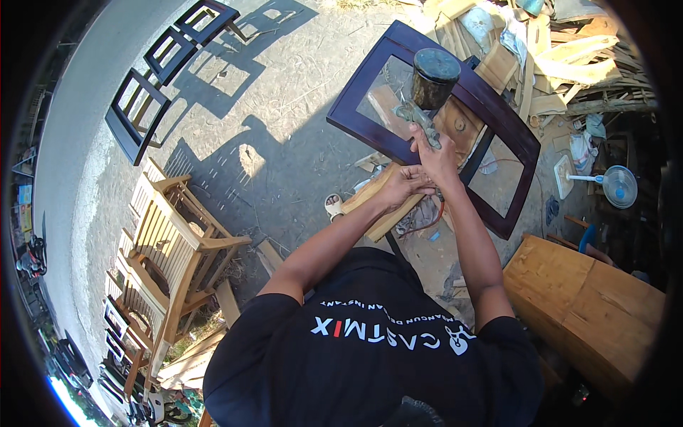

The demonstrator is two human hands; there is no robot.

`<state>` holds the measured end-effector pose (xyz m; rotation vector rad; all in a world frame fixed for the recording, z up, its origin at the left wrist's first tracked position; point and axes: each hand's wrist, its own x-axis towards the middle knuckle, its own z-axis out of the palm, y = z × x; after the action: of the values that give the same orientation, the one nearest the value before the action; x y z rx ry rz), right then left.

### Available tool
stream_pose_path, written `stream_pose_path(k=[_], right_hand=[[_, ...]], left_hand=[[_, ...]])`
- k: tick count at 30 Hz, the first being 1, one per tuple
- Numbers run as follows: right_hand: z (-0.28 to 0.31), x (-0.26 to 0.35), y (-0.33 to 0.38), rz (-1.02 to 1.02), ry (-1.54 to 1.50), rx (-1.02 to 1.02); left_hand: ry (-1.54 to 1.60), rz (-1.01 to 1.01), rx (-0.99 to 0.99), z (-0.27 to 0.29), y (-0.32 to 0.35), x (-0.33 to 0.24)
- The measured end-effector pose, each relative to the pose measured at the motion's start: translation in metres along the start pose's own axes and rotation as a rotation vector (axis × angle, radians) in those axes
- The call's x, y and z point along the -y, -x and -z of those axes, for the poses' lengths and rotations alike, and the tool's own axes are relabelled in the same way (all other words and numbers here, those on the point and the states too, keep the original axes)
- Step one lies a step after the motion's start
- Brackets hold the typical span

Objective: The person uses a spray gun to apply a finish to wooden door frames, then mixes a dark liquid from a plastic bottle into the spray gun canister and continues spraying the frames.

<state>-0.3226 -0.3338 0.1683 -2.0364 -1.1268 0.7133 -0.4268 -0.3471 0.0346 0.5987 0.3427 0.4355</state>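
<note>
One spray gun (427, 127), held up before a dark frame (491, 99)

The right hand (439, 158) is wrapped around the spray gun, whose cup (434, 87) stands on top. The left hand (405, 187) curls in close beneath, beside the red hose (441, 207); whether it grips anything, I cannot tell. Just beyond, partly hidden behind the cup, sits the glossy dark frame. The step in hand looks like coating it or getting ready to; no mist shows. The next move probably calls for a steady wrist and a square aim at the wood. Farther out, scrap wood (576, 60) heaps up at right; at left, three black frames (122, 140) stand near the road (67, 135).
</note>
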Motion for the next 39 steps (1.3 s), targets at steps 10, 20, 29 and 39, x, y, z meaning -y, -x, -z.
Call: stream_pose_path(k=[10,20,29,39], right_hand=[[0.041,-0.03,-0.037,-0.002,-0.043,0.198],[0.041,-0.031,-0.05,0.032,-0.076,0.349],[0.052,-0.012,-0.136,0.011,0.014,0.026],[0.037,-0.002,-0.101,-0.053,0.02,0.02]], left_hand=[[-0.057,-0.023,-0.068,-0.028,-0.038,0.003],[-0.048,-0.106,-0.243,-0.044,-0.024,0.01],[-0.355,-0.125,-0.289,-0.003,0.075,-0.033],[-0.493,-0.047,-0.661,0.137,0.197,-0.102]])
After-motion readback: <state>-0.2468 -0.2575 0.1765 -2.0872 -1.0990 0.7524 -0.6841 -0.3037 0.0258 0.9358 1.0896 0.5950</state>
